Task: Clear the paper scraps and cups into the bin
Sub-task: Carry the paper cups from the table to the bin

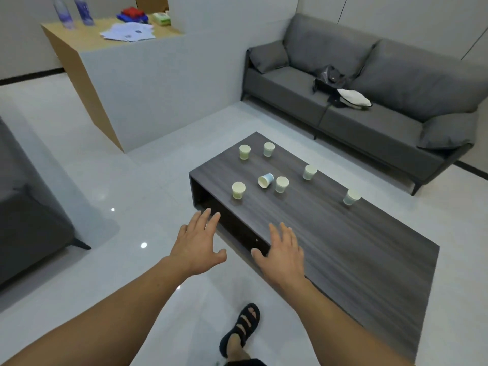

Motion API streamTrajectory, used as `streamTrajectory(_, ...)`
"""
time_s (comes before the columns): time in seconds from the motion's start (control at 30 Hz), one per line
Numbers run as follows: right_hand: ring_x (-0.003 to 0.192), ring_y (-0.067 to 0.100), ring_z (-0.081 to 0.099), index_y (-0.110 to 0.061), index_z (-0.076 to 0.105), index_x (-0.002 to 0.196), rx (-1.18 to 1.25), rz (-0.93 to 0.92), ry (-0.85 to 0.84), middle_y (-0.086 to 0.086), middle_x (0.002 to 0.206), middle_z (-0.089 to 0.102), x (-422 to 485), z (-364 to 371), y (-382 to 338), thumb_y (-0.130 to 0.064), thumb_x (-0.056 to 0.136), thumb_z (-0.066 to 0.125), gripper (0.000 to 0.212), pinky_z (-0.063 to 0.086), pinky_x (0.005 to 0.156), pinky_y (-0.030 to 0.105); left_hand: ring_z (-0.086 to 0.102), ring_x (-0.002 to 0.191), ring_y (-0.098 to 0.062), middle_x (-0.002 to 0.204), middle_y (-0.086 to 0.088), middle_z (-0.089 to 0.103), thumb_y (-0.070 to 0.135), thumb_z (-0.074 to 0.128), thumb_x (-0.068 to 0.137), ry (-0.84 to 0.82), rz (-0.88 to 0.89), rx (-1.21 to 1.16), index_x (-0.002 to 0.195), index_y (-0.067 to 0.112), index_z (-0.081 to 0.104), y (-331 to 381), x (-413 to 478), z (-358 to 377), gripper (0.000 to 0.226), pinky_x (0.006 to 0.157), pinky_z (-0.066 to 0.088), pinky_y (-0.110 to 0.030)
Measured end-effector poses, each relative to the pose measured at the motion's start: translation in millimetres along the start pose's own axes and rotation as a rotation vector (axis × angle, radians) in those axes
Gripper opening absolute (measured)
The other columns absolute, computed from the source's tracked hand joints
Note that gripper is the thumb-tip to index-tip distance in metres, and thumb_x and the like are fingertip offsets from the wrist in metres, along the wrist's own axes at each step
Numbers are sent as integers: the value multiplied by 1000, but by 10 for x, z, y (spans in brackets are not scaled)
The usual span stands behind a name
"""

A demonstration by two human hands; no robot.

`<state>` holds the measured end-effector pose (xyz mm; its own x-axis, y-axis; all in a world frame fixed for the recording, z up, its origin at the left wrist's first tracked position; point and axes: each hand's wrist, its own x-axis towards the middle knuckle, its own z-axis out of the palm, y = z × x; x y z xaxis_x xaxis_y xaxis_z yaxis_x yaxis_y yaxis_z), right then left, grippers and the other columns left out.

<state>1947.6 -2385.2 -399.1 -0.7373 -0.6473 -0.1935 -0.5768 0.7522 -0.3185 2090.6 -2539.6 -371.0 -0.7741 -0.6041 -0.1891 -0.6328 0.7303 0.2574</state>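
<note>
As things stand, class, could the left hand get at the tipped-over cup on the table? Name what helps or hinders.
Probably yes. The left hand is open and holds nothing, and bare tabletop lies ahead of it; only the upright cup stands near the path to the tipped cup.

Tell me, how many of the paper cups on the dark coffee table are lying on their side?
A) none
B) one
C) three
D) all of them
B: only the blue-and-white cup, near the middle of the far half of the coffee table, lies tipped with its open mouth facing the camera; every other one stands upright.
</note>
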Motion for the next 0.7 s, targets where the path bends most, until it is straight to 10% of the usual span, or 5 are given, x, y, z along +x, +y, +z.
streamTrajectory(0.7,149,23,-2,-31,10,152,-33,-24,-158,1,163,2,3314,117,-647,-59,86,50,82,15,117,47,-9,148,-21,161,-1,-4,58,51,82,-144,-1,6,153,24,2,-739,3357,-303,92,117,9,-44)
